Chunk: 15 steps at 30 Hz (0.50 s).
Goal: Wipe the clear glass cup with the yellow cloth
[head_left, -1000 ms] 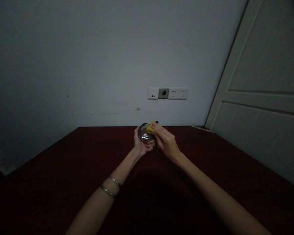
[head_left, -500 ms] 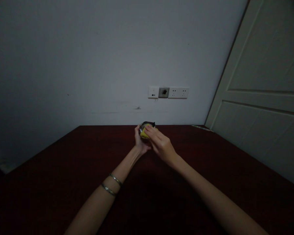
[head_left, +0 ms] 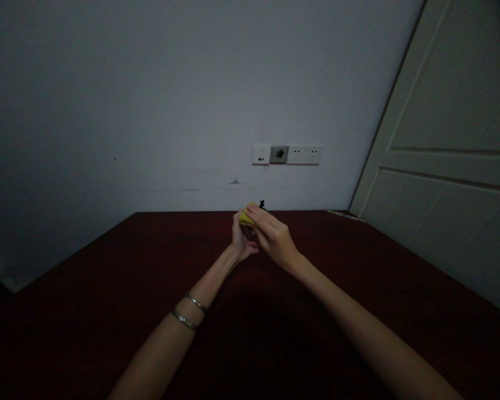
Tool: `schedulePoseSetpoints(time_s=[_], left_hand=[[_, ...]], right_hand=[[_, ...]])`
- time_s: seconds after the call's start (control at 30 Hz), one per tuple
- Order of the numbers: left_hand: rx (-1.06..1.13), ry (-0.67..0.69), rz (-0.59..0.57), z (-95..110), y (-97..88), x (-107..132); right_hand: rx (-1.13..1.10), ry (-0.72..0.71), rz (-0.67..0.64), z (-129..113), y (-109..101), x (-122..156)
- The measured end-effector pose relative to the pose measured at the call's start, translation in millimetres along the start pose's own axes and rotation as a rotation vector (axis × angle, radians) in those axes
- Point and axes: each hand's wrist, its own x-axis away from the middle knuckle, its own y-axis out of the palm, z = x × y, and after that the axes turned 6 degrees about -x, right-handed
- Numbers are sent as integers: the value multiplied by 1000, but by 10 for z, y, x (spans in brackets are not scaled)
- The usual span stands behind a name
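Observation:
My left hand (head_left: 240,240) is wrapped round a small round metal lid or dish (head_left: 250,231), held up over the far part of the dark red table (head_left: 108,289). Almost all of the metal piece is hidden behind my fingers. My right hand (head_left: 271,236) is closed on a yellow sponge (head_left: 245,217) and presses it against the top of the metal piece. A small black part (head_left: 262,204) pokes up just behind my right fingers. Two thin bangles (head_left: 189,311) sit on my left forearm.
A grey wall stands behind the table with a row of white sockets and a dark switch (head_left: 286,154). A white panelled door (head_left: 454,161) runs along the right side. A thin pale strip (head_left: 341,214) lies at the table's far right corner.
The sponge has slid from the right rim of the metal piece across to its upper left. The shiny face, visible a second ago, is now covered by my hands.

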Motion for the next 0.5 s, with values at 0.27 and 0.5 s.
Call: schedulePoseSetpoints(time_s=[0.27,0.5], left_hand=[[-49,29,7,-33,3,11],[-96,-56,-7,-27,-7,22]], right_hand=[[65,30,-22,4,4,76],[81,-30,-56,36,-55,70]])
